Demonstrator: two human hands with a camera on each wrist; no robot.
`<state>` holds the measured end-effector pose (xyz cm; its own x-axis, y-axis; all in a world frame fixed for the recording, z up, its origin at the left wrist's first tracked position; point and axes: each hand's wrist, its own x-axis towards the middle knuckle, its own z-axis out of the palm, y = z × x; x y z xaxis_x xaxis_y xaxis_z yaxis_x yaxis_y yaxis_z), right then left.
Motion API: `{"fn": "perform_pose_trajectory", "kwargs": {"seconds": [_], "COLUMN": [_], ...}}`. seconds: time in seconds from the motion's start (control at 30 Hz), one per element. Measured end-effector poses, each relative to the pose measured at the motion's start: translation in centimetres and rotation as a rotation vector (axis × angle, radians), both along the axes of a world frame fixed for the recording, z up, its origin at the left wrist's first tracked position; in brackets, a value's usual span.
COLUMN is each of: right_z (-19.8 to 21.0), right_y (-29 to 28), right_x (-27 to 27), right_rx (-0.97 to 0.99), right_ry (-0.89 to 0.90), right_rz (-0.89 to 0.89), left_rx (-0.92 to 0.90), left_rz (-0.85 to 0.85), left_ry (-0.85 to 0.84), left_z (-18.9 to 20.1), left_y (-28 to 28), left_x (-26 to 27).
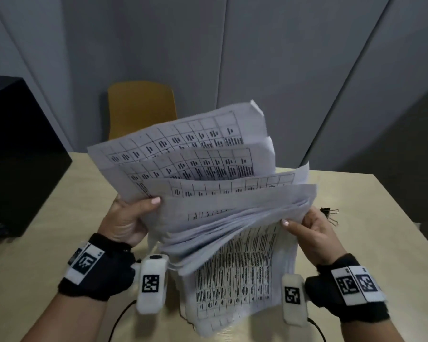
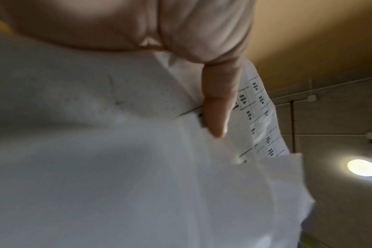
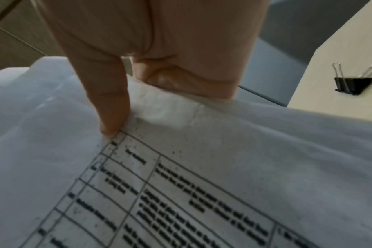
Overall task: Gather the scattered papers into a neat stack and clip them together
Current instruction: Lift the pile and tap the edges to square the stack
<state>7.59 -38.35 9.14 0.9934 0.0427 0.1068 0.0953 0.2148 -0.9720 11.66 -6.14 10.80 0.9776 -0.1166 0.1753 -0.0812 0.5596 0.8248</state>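
A loose, fanned bundle of printed papers (image 1: 208, 193) with tables on them is held up over the table between both hands. My left hand (image 1: 131, 218) grips the bundle's left edge, thumb on top. My right hand (image 1: 311, 230) pinches the right edge, thumb on the nearest sheet. In the left wrist view the thumb (image 2: 219, 104) presses on the papers (image 2: 117, 167). Seen from the right wrist, the thumb (image 3: 110, 104) lies on the top printed sheet (image 3: 202, 184). A black binder clip (image 1: 328, 211) (image 3: 354, 83) lies on the table just beyond my right hand.
The light wooden table (image 1: 381, 230) runs under the papers. A yellow chair (image 1: 141, 107) stands at its far side. A black box (image 1: 17, 156) sits at the table's left. Grey wall panels fill the background.
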Motion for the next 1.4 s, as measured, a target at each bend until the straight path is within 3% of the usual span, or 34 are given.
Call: {"fn": "perform_pose_trajectory", "kwargs": {"seconds": [0.1, 0.2, 0.37, 0.5, 0.6, 0.7, 0.8, 0.9, 1.03, 1.2, 1.4], "right_z": [0.1, 0.7, -0.5, -0.6, -0.3, 0.4, 1.0, 1.2, 1.2, 0.5, 0.5], "right_y": [0.4, 1.0, 1.0, 1.1, 1.1, 1.2, 1.1, 0.5, 0.1, 1.2, 2.9], "right_x": [-0.3, -0.4, -0.4, -0.2, -0.3, -0.5, -0.8, -0.9, -0.6, -0.4, -0.6], "right_rx": [-0.096, -0.193, -0.166, -0.199, -0.193, -0.142, -0.074, -0.040, -0.024, 0.005, -0.016], "right_ry": [0.011, -0.027, -0.041, -0.067, -0.090, -0.096, -0.110, -0.119, -0.105, -0.100, -0.226], "right_rz": [-0.031, -0.098, -0.237, -0.338, -0.367, -0.329, -0.193, -0.052, 0.040, -0.095, -0.253], "left_rx": [-0.083, -0.052, 0.133, 0.156, 0.292, 0.533, 0.552, 0.434, 0.499, 0.530, 0.575], "left_rz": [0.002, -0.035, 0.069, -0.063, -0.093, 0.020, 0.078, 0.015, -0.149, 0.015, 0.331], "left_ry": [0.075, 0.063, -0.054, -0.171, -0.220, -0.220, -0.225, -0.184, -0.165, -0.174, -0.188], "left_z": [-1.0, -0.4, 0.6, 0.4, -0.1, -0.9, -0.9, -0.2, 0.3, -0.2, 0.6], "left_y": [-1.2, -2.3, -1.8, -1.5, -1.6, -1.5, -1.7, -1.8, -1.2, -1.7, -2.6], "left_x": [0.0, 0.0, 0.9, 0.6, 0.0, 0.1, 0.5, 0.5, 0.3, 0.3, -0.2]}}
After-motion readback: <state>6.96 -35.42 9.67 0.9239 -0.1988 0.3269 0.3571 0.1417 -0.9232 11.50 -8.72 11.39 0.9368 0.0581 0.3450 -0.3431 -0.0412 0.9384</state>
